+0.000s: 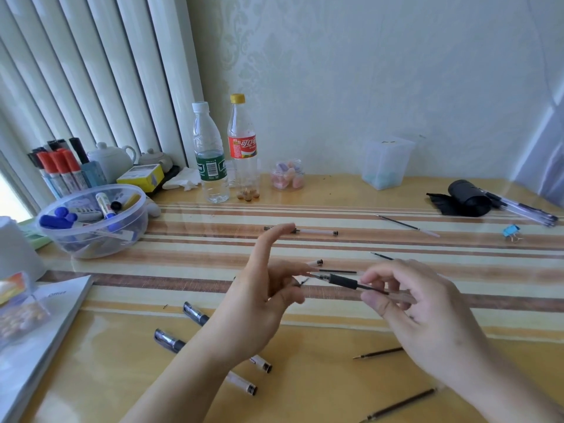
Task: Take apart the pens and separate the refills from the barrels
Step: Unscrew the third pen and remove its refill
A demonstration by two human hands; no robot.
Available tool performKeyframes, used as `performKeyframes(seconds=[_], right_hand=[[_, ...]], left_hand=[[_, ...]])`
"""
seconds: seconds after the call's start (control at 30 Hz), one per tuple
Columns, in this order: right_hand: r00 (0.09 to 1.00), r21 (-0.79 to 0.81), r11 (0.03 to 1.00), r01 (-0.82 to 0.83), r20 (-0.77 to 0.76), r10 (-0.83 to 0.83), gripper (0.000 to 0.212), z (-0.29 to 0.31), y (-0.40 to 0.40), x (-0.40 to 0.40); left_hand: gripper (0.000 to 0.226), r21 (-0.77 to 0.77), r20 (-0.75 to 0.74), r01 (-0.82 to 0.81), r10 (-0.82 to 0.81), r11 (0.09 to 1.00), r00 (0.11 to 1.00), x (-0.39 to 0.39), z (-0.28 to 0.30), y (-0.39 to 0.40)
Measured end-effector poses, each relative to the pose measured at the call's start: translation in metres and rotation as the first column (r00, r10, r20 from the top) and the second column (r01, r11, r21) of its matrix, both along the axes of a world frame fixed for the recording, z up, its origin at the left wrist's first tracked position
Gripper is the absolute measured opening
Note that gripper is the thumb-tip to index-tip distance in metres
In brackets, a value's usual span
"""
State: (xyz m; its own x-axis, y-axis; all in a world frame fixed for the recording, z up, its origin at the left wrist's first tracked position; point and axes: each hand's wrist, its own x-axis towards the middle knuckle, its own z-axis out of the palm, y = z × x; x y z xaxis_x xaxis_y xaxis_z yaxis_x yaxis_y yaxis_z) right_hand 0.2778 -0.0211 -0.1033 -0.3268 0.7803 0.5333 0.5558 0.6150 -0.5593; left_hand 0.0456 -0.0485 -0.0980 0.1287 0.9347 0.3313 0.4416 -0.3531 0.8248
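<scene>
Two loose refills (399, 404) lie on the table (305, 346) at the near edge, a third (378, 353) just beyond them. Above these the right hand (427, 312) pinches a pen (351, 282) by its clear barrel, black grip pointing left, held in the air over the striped cloth. The left hand (262, 288) meets the pen's tip end with thumb and middle fingers, forefinger stretched straight out; whether it actually grips the tip I cannot tell.

By my reading the tip section is being unscrewed or drawn off. Next the left hand needs a firm pinch on the tip and a twist against the barrel, then a straight pull to free the refill.

Two capped pens (195, 312) wait under the left forearm. An emptied barrel (317, 231) lies farther back, another refill (406, 225) to its right. A tub (91, 221) of markers, two bottles (210, 154) and a black pouch (467, 199) stand well apart; nothing blocks the hands.
</scene>
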Motion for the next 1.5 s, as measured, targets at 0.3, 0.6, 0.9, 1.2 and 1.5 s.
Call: performKeyframes(seconds=[0.3,0.6,0.9,1.2,1.5], right_hand=[[0.992,0.112,0.993,0.036,0.114,-0.049,0.022,0.002,0.004,-0.002],[0.991,0.131,0.991,0.004,0.135,-0.022,0.018,0.000,0.008,0.001],[0.998,0.062,0.997,-0.039,0.053,0.036,0.008,-0.006,0.004,-0.008],[0.997,-0.076,0.995,-0.067,0.033,0.070,0.021,-0.008,0.002,-0.026],[0.913,-0.097,0.924,0.371,0.217,-0.344,0.026,-0.007,0.049,0.040]], left_hand=[[0.094,-0.136,0.026,-0.039,0.043,0.990,0.999,0.004,0.002,0.000],[0.091,-0.048,-0.054,-0.066,0.063,0.997,0.996,0.005,0.001,0.001],[0.081,0.082,-0.169,-0.009,0.023,0.997,0.985,0.008,-0.007,0.001],[0.052,0.179,-0.284,-0.068,0.118,0.981,0.952,-0.003,-0.007,0.009],[0.014,0.065,-0.545,-0.196,0.200,0.978,0.814,-0.034,-0.018,0.023]])
